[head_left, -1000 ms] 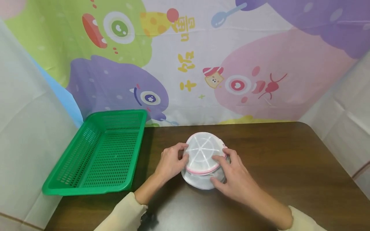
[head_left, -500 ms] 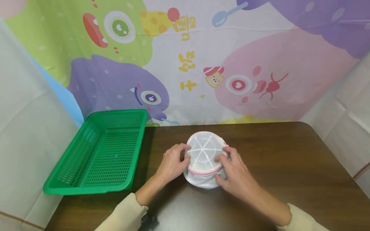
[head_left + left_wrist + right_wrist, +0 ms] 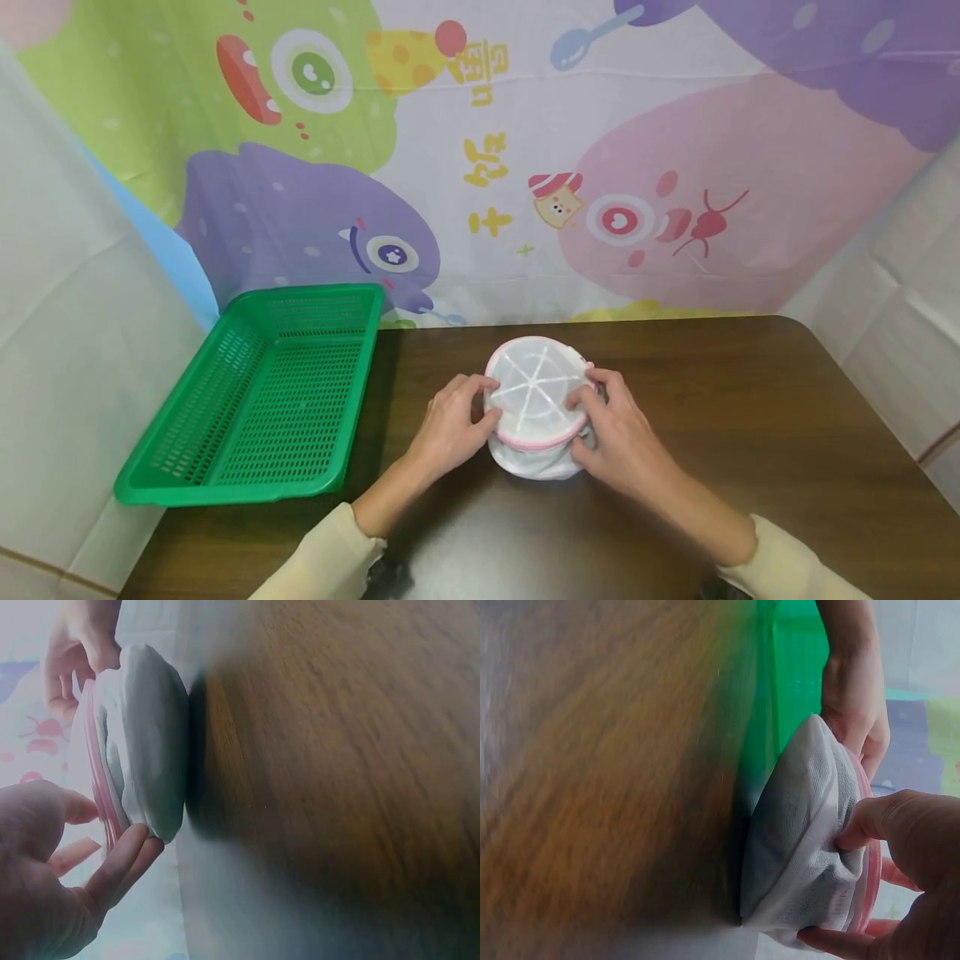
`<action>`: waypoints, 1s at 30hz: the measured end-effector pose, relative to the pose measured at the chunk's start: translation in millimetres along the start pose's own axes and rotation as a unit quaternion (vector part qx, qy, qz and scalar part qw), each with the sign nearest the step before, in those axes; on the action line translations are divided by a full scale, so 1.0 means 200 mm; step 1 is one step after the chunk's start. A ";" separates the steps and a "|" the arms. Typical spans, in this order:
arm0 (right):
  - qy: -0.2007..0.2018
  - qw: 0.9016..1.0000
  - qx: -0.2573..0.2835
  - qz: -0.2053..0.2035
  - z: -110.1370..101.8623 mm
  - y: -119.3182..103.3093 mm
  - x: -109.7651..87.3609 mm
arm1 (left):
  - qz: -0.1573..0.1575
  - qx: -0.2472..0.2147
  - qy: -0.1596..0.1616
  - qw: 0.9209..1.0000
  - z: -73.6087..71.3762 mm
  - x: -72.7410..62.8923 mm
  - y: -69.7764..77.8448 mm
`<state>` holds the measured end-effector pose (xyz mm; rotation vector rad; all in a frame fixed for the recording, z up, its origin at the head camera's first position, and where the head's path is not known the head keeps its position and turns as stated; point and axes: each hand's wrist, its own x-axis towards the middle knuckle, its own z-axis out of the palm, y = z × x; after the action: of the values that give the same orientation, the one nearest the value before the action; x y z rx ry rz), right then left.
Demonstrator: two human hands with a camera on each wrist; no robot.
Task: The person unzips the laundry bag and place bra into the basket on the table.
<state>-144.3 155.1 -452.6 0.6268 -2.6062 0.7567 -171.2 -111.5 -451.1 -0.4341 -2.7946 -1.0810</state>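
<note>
A round white mesh laundry bag (image 3: 534,379) with pink trim and white spokes across its top stands on the brown table, between both hands. Its soft grey-white lower part (image 3: 791,825) looks creased and bulges below the trim. My left hand (image 3: 452,423) holds the left edge, with the thumb at the near side and the fingers on the rim. On the opposite edge, my right hand (image 3: 622,433) grips the bag; its thumb presses into the mesh side just under the pink trim (image 3: 870,881), seen in the right wrist view. Whatever may be inside the bag is hidden.
A green slotted plastic basket (image 3: 258,408) stands at the left of the brown wooden table (image 3: 750,433). Behind the table's back edge hangs a cartoon-printed cloth (image 3: 480,275). Pale sheets (image 3: 67,333) hang at both sides.
Both hands have shifted the laundry bag slightly right and away from the person. Its top now sits a little higher, with less of the lower fabric showing. The basket stays put.
</note>
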 end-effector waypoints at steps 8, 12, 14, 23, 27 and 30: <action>-0.005 1.000 0.004 0.005 0.00 0.06 0.03 | -0.002 -0.002 -0.004 1.000 0.01 -0.01 0.01; -0.010 1.000 0.006 0.004 0.00 0.10 0.05 | -0.002 0.000 -0.002 1.000 0.01 -0.02 0.01; -0.010 1.000 0.007 0.004 0.00 0.12 0.05 | -0.005 -0.004 -0.004 1.000 0.01 -0.02 0.01; -0.020 1.000 0.007 0.010 -0.03 0.20 0.09 | 0.020 -0.017 -0.007 1.000 0.01 -0.04 0.02; -0.015 1.000 0.003 0.008 -0.04 0.23 0.10 | 0.051 -0.011 -0.020 0.998 0.00 -0.05 0.01; -0.012 1.000 0.003 0.003 -0.05 0.24 0.11 | 0.073 -0.008 -0.038 0.997 -0.02 -0.05 0.01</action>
<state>-184.3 191.0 -454.9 0.6330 -2.6302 0.7643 -161.1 -115.1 -449.4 -0.6824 -2.7692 -1.0775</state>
